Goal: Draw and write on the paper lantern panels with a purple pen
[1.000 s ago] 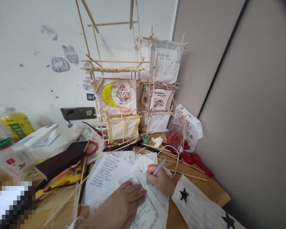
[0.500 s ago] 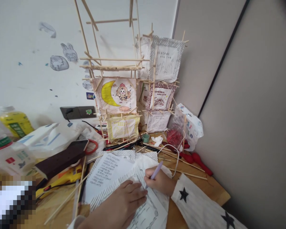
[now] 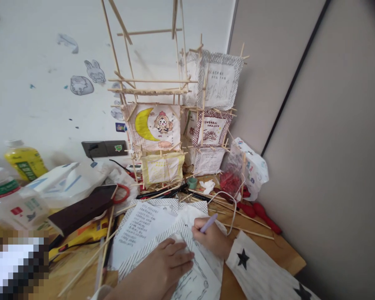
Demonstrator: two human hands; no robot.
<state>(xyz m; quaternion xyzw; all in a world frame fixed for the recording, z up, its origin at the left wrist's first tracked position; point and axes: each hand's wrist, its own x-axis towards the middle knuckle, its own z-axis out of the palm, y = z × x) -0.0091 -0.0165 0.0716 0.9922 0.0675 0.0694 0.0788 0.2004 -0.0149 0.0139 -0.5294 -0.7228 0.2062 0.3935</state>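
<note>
My left hand (image 3: 167, 264) lies flat, fingers stretched out, on a sheet of paper (image 3: 203, 271) with a hatched border and a line drawing. My right hand (image 3: 209, 239) is closed around a light purple pen (image 3: 208, 223), its upper end tilted up to the right. The pen's tip is hidden by the fingers, so I cannot tell whether it touches the paper. Under the drawing, to the left, lies a sheet with handwritten lines (image 3: 137, 229). A crumpled white sheet (image 3: 187, 212) sits just behind my right hand.
Lanterns of thin wooden sticks with drawn panels (image 3: 154, 127) stand at the back. On the left are a yellow glue gun (image 3: 81, 237), a dark box (image 3: 81, 208), red-handled scissors (image 3: 121, 194) and bottles (image 3: 26, 160). Loose sticks (image 3: 253, 231) and red balloons (image 3: 267, 216) lie on the right.
The view has shifted slightly, so most things sit a little lower and further right. The pen leans more to the right, and my right hand has moved slightly away from my left fingertips.
</note>
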